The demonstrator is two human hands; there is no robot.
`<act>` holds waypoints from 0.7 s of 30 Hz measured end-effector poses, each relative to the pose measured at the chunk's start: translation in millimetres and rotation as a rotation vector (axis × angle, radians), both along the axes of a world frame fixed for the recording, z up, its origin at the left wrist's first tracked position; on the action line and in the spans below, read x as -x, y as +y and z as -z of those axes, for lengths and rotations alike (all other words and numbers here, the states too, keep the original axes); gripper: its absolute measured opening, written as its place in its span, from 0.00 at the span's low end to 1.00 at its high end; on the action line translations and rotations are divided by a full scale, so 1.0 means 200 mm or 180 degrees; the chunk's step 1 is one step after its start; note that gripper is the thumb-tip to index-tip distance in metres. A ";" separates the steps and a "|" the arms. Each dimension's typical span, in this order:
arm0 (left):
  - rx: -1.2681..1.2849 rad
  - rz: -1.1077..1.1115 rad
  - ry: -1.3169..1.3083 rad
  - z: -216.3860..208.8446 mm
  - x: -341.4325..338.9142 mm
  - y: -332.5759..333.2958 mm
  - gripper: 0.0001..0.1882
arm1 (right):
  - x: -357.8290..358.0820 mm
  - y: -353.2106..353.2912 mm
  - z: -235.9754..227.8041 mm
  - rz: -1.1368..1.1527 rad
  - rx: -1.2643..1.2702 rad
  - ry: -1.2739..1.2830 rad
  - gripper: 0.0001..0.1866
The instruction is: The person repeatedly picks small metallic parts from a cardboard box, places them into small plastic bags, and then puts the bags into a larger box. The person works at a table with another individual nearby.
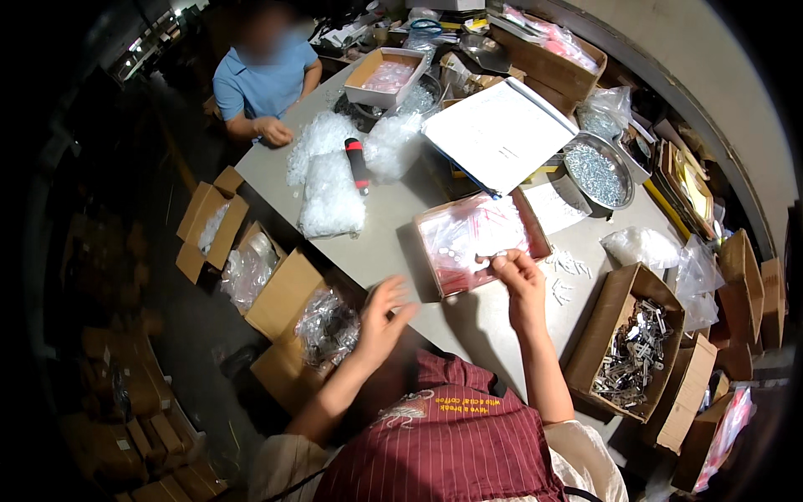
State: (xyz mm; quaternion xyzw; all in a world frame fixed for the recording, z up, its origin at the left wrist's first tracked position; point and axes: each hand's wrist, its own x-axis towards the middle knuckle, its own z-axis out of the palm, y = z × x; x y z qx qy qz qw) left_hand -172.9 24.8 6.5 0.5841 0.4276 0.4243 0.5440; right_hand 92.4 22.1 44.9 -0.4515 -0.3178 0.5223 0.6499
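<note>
My right hand (520, 284) is over the near right part of a shallow cardboard box (537, 227). Its thumb and fingertips are pinched together, and what they hold is too small to make out. Inside the box lie clear plastic bags (477, 226) with red edges. My left hand (385, 325) hovers by the near table edge, left of the box; its fingers are apart, slightly blurred, and nothing shows in them. Several small pale pieces (569, 266) are scattered on the table just right of the box.
An open carton of metal clips (637, 347) stands at the right, with a metal bowl of small silvery parts (599, 174) farther back. Bags of white pieces (333, 197) and a red-black tool (357, 163) lie left. Open cartons (284, 293) flank the table; a person (266, 84) sits far left.
</note>
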 end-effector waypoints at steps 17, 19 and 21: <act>0.0970 0.1974 -0.0145 -0.21 -0.59 0.10 0.13 | -0.13 -0.56 0.02 0.0374 0.0550 -0.0229 0.08; 0.1034 0.1989 -0.0229 -0.20 -0.64 0.09 0.13 | -0.17 -0.58 0.05 0.0389 0.0534 -0.0165 0.08; 0.0983 0.1919 -0.0297 -0.19 -0.68 0.10 0.11 | -0.20 -0.60 0.09 0.0334 0.0548 -0.0218 0.06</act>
